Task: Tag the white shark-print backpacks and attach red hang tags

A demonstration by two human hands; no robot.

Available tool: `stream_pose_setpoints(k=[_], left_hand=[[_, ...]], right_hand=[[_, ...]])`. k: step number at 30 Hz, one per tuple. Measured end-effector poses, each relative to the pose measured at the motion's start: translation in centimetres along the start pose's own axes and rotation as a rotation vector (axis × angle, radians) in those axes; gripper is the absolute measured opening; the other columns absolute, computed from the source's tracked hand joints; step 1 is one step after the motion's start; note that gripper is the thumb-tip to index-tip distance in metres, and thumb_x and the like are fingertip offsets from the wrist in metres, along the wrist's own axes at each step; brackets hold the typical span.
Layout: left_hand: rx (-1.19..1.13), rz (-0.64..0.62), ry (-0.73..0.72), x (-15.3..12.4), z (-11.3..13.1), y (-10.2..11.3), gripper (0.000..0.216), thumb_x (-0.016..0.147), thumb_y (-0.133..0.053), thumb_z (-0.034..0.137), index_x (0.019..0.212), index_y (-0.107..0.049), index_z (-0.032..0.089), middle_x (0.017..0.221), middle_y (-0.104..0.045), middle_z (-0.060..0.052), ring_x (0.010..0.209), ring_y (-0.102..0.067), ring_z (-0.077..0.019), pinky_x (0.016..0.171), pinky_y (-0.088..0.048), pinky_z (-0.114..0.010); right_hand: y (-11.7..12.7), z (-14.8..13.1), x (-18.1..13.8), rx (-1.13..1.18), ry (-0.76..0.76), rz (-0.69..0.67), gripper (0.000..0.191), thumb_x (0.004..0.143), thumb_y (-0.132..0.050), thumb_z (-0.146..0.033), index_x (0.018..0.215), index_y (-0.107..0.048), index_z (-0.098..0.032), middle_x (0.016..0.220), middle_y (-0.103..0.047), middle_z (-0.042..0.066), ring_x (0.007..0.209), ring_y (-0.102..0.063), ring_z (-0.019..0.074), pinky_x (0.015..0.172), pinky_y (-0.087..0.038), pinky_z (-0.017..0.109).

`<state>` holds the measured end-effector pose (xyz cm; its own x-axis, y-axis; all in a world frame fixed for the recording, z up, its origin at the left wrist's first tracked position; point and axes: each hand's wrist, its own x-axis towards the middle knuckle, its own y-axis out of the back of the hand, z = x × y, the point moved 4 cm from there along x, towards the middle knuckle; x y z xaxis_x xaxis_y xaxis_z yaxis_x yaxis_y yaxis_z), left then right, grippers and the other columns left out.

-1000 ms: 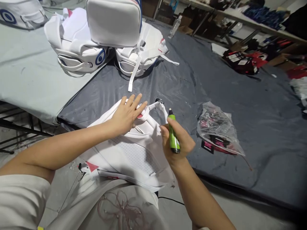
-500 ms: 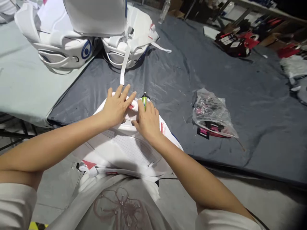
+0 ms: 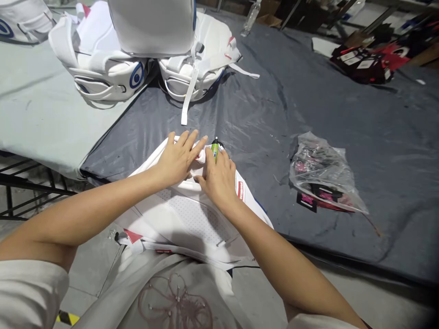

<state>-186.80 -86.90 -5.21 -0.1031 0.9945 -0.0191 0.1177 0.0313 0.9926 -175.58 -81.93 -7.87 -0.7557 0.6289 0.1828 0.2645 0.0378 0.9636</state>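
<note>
A white backpack point(image 3: 192, 211) with a perforated panel lies across the table edge against my body. My left hand point(image 3: 178, 157) rests on its top end, fingers spread and palm down, holding nothing I can see. Close beside it, my right hand point(image 3: 221, 176) has its fingers bent over the same end. A small green tube point(image 3: 215, 148) with a thin pale tip sticks up between the right fingers; its lower part is hidden. Between the hands a rolled white edge of the bag shows, partly covered by the left fingers.
More white backpacks point(image 3: 99, 68) stand at the back left, one with a loose strap point(image 3: 187, 103) hanging forward. On the dark table cover lies a clear plastic bag point(image 3: 320, 167) of small tagged items. A clear bottle point(image 3: 251, 18) and dark-red tagged goods point(image 3: 363, 64) are farther back.
The view has shifted, so the table and backpacks sit farther right. My left fingers have come slightly closer to the right hand and now cover most of the red patch on the rolled edge.
</note>
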Motion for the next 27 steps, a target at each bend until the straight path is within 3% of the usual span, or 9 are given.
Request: stream_pose_setpoints(k=[3, 6, 9, 11, 14, 18, 27], left_hand=[[0.008, 0.036, 0.002, -0.4, -0.2, 0.1, 0.092, 0.084, -0.069, 0.043, 0.157, -0.02, 0.015, 0.163, -0.022, -0.019, 0.143, -0.028, -0.0354, 0.114, -0.022, -0.055], [-0.002, 0.049, -0.007, -0.6, -0.2, 0.2, 0.091, 0.084, -0.069, 0.043, 0.156, -0.022, 0.015, 0.162, -0.023, -0.019, 0.143, -0.029, -0.0356, 0.114, -0.022, -0.055], [-0.01, 0.06, 0.0, -0.5, -0.2, 0.3, 0.091, 0.082, -0.071, 0.04, 0.156, -0.023, 0.015, 0.163, -0.022, -0.019, 0.143, -0.029, -0.0358, 0.114, -0.022, -0.054], [-0.009, 0.062, 0.009, -0.5, -0.2, 0.3, 0.09, 0.082, -0.071, 0.039, 0.156, -0.025, 0.015, 0.163, -0.022, -0.02, 0.143, -0.029, -0.0359, 0.114, -0.022, -0.055], [-0.007, 0.066, 0.007, -0.5, -0.2, 0.2, 0.088, 0.083, -0.071, 0.037, 0.155, -0.026, 0.015, 0.163, -0.022, -0.02, 0.143, -0.029, -0.0357, 0.114, -0.023, -0.055], [-0.02, 0.078, -0.005, -0.6, -0.4, 0.3, 0.086, 0.082, -0.071, 0.036, 0.154, -0.028, 0.015, 0.162, -0.023, -0.02, 0.142, -0.031, -0.0356, 0.111, -0.027, -0.054], [-0.076, 0.062, -0.017, -0.1, -0.6, 0.0, 0.075, 0.086, -0.065, 0.024, 0.152, -0.03, 0.014, 0.164, -0.019, -0.02, 0.143, -0.031, -0.0358, 0.111, -0.027, -0.055]], right_hand=[[1.6, 0.2, -1.7, 0.102, 0.073, 0.029, 0.059, 0.09, -0.056, -0.02, 0.146, -0.038, -0.013, 0.142, -0.051, 0.022, 0.135, -0.044, 0.0365, 0.108, -0.037, 0.054], [3.9, 1.2, -4.2, 0.316, 0.06, 0.067, 0.056, 0.095, -0.048, -0.028, 0.148, -0.034, -0.017, 0.13, -0.062, 0.017, 0.103, -0.066, 0.0272, 0.088, -0.051, 0.04], [5.1, 2.5, -5.4, 0.435, 0.0, -0.109, 0.042, 0.094, -0.052, -0.034, 0.134, -0.055, -0.021, 0.096, -0.074, 0.006, 0.063, -0.064, 0.0181, 0.063, -0.048, 0.03], [5.3, 2.9, -5.0, 0.483, -0.006, -0.239, 0.033, 0.091, -0.057, -0.037, 0.118, -0.067, -0.022, 0.082, -0.074, 0.002, 0.053, -0.057, 0.0141, 0.057, -0.043, 0.027], [5.4, 2.5, -3.1, 0.512, -0.023, -0.305, 0.029, 0.087, -0.063, -0.041, 0.107, -0.074, -0.023, 0.077, -0.073, 0.0, 0.055, -0.056, 0.013, 0.057, -0.039, 0.025], [5.2, 1.2, -1.1, 0.301, 0.023, -0.395, 0.022, 0.089, -0.061, -0.032, 0.101, -0.077, -0.025, 0.065, -0.068, -0.001, 0.055, -0.054, 0.0124, 0.056, -0.033, 0.025], [4.6, 0.1, -1.3, 0.115, 0.067, -0.476, 0.024, 0.093, -0.058, -0.029, 0.112, -0.074, -0.025, 0.085, -0.076, 0.002, 0.067, -0.063, 0.016, 0.059, -0.034, 0.026]])
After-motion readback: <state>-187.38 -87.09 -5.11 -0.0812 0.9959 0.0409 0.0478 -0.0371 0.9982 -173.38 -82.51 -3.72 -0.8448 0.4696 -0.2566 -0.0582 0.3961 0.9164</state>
